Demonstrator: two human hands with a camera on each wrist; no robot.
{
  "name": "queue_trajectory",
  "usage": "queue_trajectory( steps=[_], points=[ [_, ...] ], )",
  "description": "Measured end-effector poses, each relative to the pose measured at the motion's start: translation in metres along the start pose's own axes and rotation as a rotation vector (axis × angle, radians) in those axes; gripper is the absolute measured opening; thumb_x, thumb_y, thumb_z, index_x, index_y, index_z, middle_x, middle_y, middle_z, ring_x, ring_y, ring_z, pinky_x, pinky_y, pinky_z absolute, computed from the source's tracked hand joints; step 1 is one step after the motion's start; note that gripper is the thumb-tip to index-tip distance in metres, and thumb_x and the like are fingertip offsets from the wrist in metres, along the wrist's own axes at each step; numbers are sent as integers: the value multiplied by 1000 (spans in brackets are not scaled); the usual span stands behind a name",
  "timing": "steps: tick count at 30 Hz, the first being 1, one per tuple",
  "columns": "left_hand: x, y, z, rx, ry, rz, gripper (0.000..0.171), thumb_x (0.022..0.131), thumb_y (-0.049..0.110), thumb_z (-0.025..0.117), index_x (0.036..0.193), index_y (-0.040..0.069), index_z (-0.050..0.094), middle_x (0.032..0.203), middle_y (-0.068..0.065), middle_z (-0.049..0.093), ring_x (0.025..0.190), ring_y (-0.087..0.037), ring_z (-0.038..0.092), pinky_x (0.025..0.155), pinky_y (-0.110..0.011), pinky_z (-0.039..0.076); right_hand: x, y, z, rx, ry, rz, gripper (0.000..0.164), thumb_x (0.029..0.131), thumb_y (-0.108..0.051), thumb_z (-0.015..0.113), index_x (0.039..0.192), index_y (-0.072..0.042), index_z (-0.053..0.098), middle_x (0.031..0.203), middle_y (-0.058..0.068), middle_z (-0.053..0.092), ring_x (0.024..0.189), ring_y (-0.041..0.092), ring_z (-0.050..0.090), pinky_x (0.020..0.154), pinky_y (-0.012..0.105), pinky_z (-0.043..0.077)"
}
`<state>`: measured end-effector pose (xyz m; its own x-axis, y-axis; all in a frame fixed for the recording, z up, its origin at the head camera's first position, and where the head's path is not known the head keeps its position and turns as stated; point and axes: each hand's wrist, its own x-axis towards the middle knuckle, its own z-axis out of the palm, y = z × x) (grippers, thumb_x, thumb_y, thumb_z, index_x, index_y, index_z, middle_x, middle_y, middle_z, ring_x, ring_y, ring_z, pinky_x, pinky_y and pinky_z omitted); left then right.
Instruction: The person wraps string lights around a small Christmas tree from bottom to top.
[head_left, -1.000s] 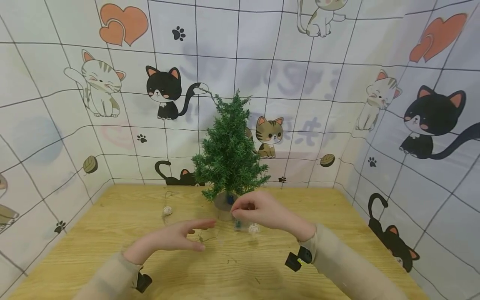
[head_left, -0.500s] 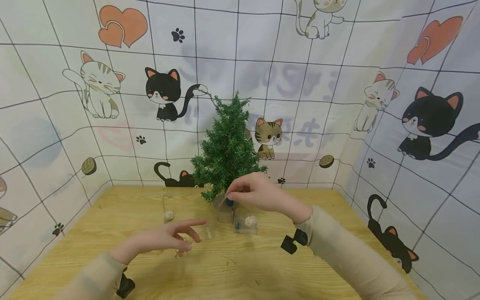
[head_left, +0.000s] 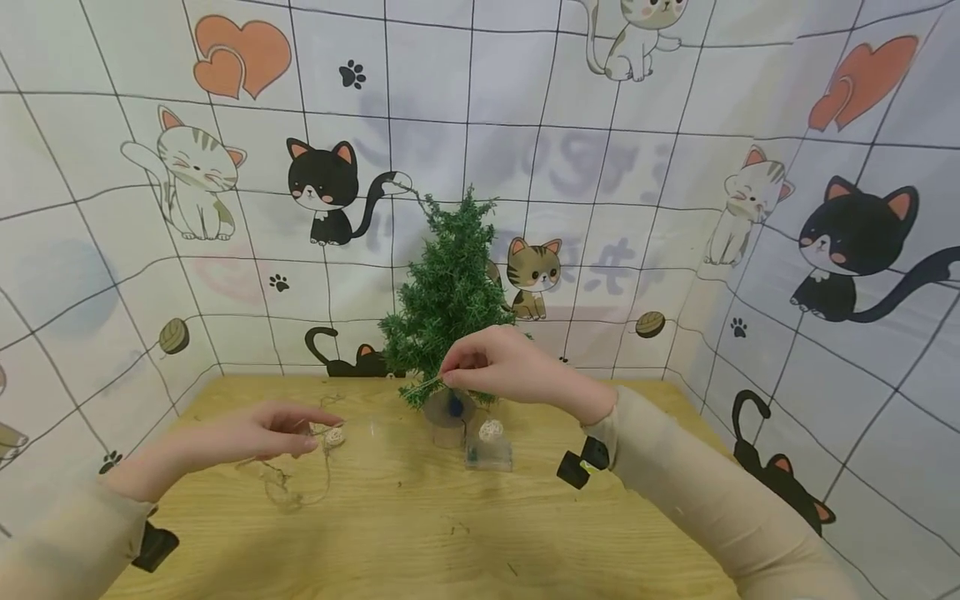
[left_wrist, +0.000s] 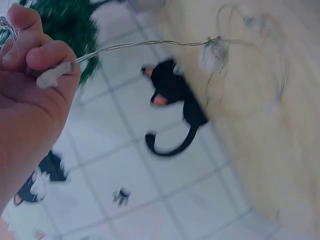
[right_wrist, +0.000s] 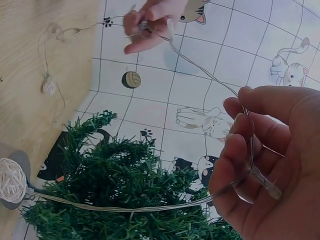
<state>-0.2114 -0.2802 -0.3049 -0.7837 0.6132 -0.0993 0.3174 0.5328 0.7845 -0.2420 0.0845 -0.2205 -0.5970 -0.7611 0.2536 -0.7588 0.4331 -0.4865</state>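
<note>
A green artificial tree point(head_left: 450, 292) stands at the back of the table in a grey round base point(head_left: 447, 433). In front of the tree my right hand point(head_left: 498, 367) pinches the wire of a string of lights point(right_wrist: 210, 76) between thumb and forefinger. A small unlit bulb point(right_wrist: 272, 190) on it lies against the palm. My left hand point(head_left: 240, 433), off to the left, holds another stretch of that wire with curled fingers. In the left wrist view, another bulb point(left_wrist: 52, 76) rests by its fingers. White woven balls hang on the string: one woven ball point(head_left: 491, 430) is right of the base.
A clear box point(head_left: 489, 455) lies beside the tree's base. Loose wire point(head_left: 300, 498) and a woven ball point(head_left: 334, 435) lie on the left of the wooden table point(head_left: 420, 542). A cat-patterned cloth point(head_left: 600, 167) encloses the back and sides.
My left hand has moved left, away from the tree, drawing wire along. My right hand has risen and shifted slightly left, nearer the lower branches.
</note>
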Motion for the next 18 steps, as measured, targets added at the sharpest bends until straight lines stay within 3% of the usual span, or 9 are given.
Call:
queue_trajectory(
  steps=[2, 4, 7, 9, 10, 14, 18],
  points=[
    [-9, 7, -12, 48, 38, -12, 42, 100, 25, 54, 141, 16, 51, 138, -19, 49, 116, -31, 54, 87, -44, 46, 3, -3, -2, -12, -2, -10, 11, 94, -15, 65, 100, -13, 73, 80, -10, 67, 65, 9, 58, 64, 27, 48],
    [-16, 14, -23, 63, 63, -21, 42, 100, 24, 54, 141, 13, 51, 123, -21, 57, 95, -23, 60, 76, -38, 49, 7, -7, -3, -28, -5, -19, 11, 94, -16, 65, 100, -13, 74, 81, -10, 67, 67, 8, 59, 66, 27, 48],
    [-27, 24, -39, 93, 99, -30, 42, 101, 24, 54, 141, 13, 51, 123, -19, 57, 91, -13, 58, 69, -33, 47, 12, -11, -5, -54, -10, -23, 11, 94, -17, 65, 100, -13, 74, 83, -8, 68, 71, 5, 61, 68, 26, 49],
    [-33, 31, -49, 100, 114, -39, 42, 101, 24, 53, 142, 15, 50, 100, -15, 58, 70, -10, 50, 60, -32, 44, 16, -12, -7, -74, -8, -22, 11, 94, -17, 65, 100, -12, 74, 84, -7, 69, 72, 4, 61, 70, 25, 49],
    [-36, 34, -54, 124, 125, -55, 41, 102, 26, 52, 141, 18, 51, 98, -9, 58, 75, -7, 51, 63, -31, 44, 17, -13, -9, -82, -6, -20, 12, 94, -17, 65, 101, -12, 74, 84, -6, 69, 73, 4, 61, 70, 25, 50],
    [-44, 45, -70, 165, 158, -53, 40, 102, 28, 51, 141, 19, 50, 69, 0, 40, 57, -20, 42, 58, -33, 42, 21, -11, -14, -112, 17, -1, 12, 94, -18, 66, 101, -13, 73, 87, -7, 70, 77, 4, 62, 71, 25, 50],
    [-49, 50, -84, 158, 184, -21, 42, 103, 24, 50, 143, 13, 46, 70, -6, 49, 65, -24, 53, 65, -34, 49, 23, -8, -22, -125, 40, 33, 10, 94, -18, 66, 100, -14, 73, 89, -8, 69, 81, 5, 63, 74, 27, 50]
  ],
)
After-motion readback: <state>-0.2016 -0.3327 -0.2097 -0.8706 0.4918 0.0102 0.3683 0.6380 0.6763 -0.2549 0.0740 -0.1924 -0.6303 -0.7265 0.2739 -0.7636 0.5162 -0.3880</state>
